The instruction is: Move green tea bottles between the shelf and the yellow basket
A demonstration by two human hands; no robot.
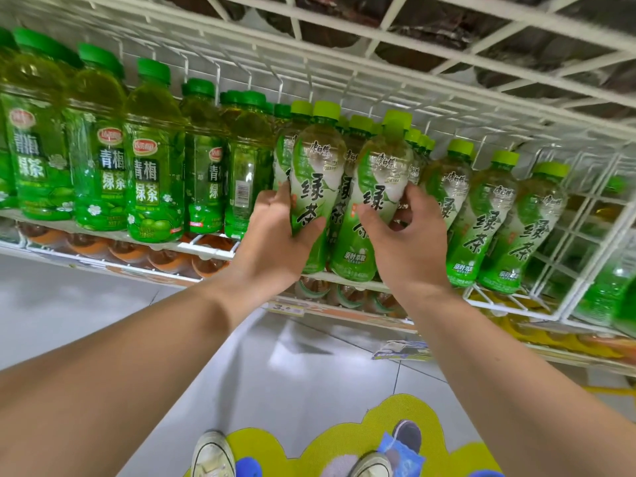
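Note:
Two green tea bottles with light green caps stand at the front of the white wire shelf (347,277). My left hand (275,235) grips the left bottle (315,166) around its lower half. My right hand (407,235) grips the right bottle (378,173), thumb across its label and fingers behind it. More bottles of the same tea (481,215) stand in a row to the right and behind. The yellow basket is out of view.
Plum green tea bottles (148,166) with dark green caps fill the shelf's left part. A white wire rack (344,39) hangs close overhead. A wire divider (585,235) closes the right end. Lower shelves hold orange-capped drinks (165,259). My shoes (213,456) stand on a yellow floor sticker.

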